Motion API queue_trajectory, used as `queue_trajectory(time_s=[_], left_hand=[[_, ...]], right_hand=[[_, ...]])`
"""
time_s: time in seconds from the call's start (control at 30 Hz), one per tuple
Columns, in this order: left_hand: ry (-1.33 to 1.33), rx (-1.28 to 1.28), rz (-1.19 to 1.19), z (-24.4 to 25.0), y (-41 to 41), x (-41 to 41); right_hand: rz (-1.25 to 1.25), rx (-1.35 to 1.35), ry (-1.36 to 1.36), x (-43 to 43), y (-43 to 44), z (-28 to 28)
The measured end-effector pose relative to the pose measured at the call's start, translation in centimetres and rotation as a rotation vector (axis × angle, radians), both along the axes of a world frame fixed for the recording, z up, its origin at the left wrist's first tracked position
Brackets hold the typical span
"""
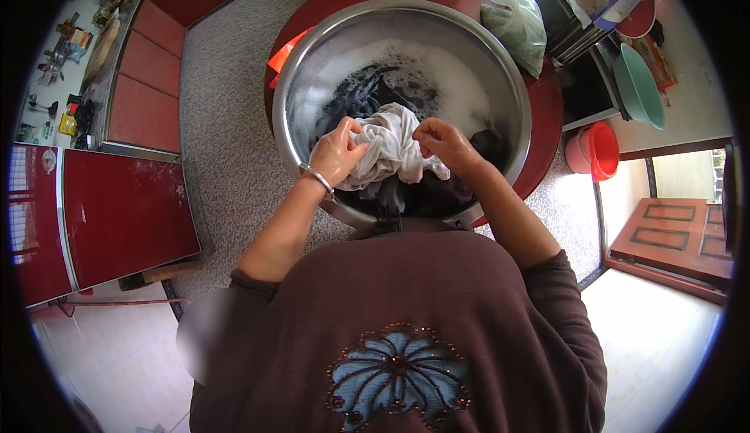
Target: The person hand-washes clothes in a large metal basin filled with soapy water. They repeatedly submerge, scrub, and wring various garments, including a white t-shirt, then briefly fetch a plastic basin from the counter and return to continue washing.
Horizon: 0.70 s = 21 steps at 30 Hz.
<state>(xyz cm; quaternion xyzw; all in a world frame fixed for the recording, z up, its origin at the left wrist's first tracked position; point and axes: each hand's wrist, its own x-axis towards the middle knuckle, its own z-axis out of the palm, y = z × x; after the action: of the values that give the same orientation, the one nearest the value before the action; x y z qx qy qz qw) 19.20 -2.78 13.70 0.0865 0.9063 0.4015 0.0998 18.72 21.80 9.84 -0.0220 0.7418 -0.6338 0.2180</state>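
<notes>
A bunched white wet cloth (384, 146) lies over dark cloth at the near side of a large steel basin (521, 111). My left hand (340, 152), with a silver bangle at the wrist, is at the cloth's left edge; its thumb and fingers are apart. At the right edge my right hand (439, 140) has curled fingers against the white cloth; whether they pinch it is unclear. Dark wet fabric (369, 90) shows in sudsy water beyond, and more dark cloth lies beneath the white one.
The basin stands on a round red table (545, 158). A tied plastic bag (515, 23) sits at its far right, and an orange-red item (284, 55) at its left. A red bucket (592, 149) is on the floor to the right, below a green basin (638, 87). Red cabinets (143, 99) line the left.
</notes>
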Motion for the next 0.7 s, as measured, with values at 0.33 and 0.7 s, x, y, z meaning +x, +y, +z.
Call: queue_trajectory(time_s=[0.33,0.7], left_hand=[[0.072,0.236,-0.166,-0.4,2.1,0.2],[-0.280,0.787,-0.113,4.3,4.7,0.6]], right_hand=[[0.164,0.328,0.405,2.0,0.0,-0.9],[-0.110,-0.843,-0.252,1.3,-2.1,4.9]])
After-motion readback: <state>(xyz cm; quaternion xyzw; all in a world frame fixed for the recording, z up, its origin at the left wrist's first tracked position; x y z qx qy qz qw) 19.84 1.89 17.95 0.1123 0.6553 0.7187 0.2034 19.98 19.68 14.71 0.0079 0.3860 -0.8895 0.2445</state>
